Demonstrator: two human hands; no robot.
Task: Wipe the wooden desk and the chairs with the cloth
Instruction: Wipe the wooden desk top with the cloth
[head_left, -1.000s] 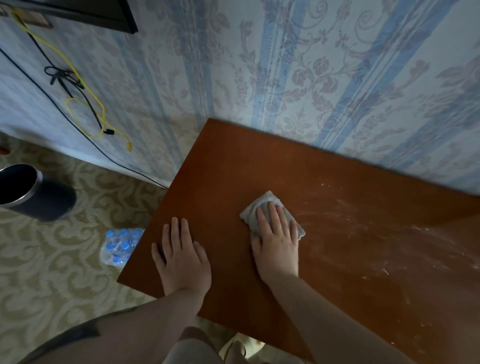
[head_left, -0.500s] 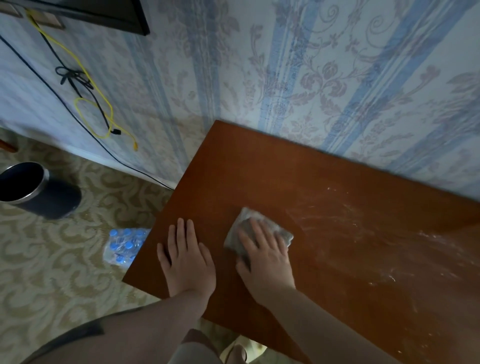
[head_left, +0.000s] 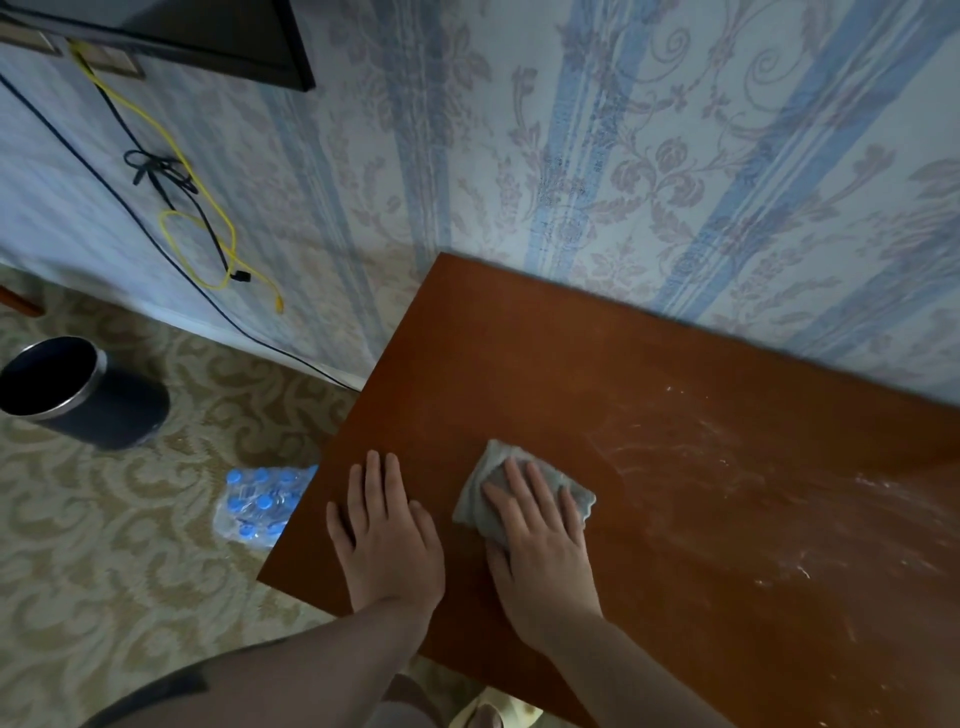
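A reddish-brown wooden desk (head_left: 519, 364) stands against the wallpapered wall, its left end in view. White dusty smears cover its right part. A small grey cloth (head_left: 485, 467) lies on the desk near the left front corner. My right hand (head_left: 540, 540) presses flat on the cloth with straight fingers. My left hand (head_left: 384, 540) rests flat on the bare desk just left of it, near the front edge. No chair is in view.
On the patterned carpet left of the desk lie a wrapped pack of blue-capped water bottles (head_left: 260, 504) and a dark round bin (head_left: 78, 395). Yellow and black cables (head_left: 197, 228) hang on the wall under a dark screen (head_left: 208, 41).
My right hand has slid the cloth to the left across the desk, closer to my left hand. The left hand has stayed in place.
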